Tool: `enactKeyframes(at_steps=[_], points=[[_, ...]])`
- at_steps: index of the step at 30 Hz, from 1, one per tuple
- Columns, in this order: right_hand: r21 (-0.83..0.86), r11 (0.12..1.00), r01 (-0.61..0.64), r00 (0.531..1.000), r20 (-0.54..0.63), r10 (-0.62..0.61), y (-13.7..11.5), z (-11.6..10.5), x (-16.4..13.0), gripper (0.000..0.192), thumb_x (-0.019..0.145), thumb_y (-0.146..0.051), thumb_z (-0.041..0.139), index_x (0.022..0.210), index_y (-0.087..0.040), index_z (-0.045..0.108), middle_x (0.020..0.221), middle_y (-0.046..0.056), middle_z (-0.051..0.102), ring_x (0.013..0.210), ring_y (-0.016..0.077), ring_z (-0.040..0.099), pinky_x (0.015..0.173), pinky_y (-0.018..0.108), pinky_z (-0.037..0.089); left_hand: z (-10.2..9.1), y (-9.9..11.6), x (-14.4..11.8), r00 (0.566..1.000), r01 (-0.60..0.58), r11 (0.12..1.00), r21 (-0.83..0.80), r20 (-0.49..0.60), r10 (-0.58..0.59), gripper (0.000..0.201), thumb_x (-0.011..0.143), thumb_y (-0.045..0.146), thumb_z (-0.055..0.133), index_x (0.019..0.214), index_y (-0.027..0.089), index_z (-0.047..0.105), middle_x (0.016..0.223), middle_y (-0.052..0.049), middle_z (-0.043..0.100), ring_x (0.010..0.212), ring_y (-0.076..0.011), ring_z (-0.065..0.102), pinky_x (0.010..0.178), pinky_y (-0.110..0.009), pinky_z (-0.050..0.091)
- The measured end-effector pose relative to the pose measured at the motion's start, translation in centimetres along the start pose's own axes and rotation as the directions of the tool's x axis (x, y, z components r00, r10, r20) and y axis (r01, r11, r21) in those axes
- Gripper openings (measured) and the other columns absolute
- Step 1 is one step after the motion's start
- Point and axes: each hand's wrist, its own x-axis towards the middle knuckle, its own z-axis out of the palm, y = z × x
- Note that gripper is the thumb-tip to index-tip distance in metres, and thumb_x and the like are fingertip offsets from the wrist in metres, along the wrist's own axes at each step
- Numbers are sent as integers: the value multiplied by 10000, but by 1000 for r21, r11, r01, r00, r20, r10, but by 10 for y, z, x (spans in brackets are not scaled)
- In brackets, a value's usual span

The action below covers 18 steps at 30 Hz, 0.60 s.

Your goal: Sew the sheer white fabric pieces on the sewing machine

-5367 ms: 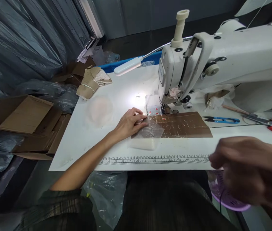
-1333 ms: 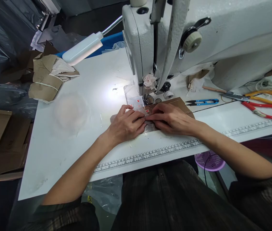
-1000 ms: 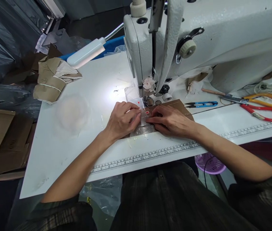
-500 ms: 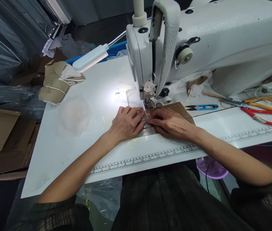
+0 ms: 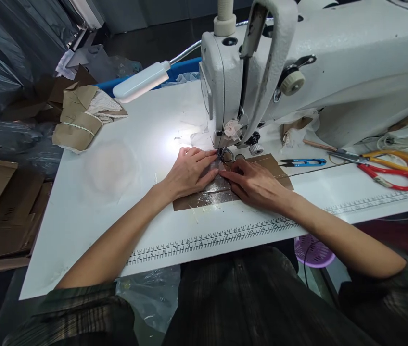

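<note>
My left hand (image 5: 193, 174) lies with fingers stretched over a brown sheet (image 5: 185, 203), just left of the needle area of a white sewing machine (image 5: 213, 81). Shiny clear film (image 5: 218, 190) covers the middle of the sheet, between the hands. From the right, my right hand (image 5: 252, 185) rests on the sheet with curled fingers. Its thumb and forefinger come together in front of the presser foot (image 5: 220, 153), close to my left fingertips. Whatever they pinch is too small to make out. A pale fabric rosette (image 5: 232, 129) hangs on the machine head.
Right of the sheet lie blue thread snips (image 5: 303, 162) and scissors with red and yellow handles (image 5: 391, 180). A white lamp (image 5: 141, 82) lights the table (image 5: 146, 144). Paper-wrapped cloth (image 5: 77, 120) sits back left. A printed ruler (image 5: 211, 240) follows the front edge.
The view has shifted, with the machine now further right. More of the brown sheet shows in front of my left hand. A small red-and-white mark between my hands is no longer visible.
</note>
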Motion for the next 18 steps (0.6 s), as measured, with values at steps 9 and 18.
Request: enactKeyframes(at_steps=[9,18], points=[[8,1000,-21,1000,-5,21,1,2,-3,382,932,-157,432,1278,-183,592,1087,138,530,909,239,530,828,436,515,12,3,-5,990,-1,1000,-22,-139,-2,287,934,303,532,1171,203,659,1305,-95,647,1054,-268,598,938,-523,356],[7,999,-38,998,-44,38,1,3,-3,375,945,-196,448,1275,-188,627,1048,132,536,857,225,533,772,401,515,11,0,-5,994,58,991,-119,-89,-69,301,934,353,552,1195,238,645,1303,-61,652,1075,-246,596,971,-520,345]])
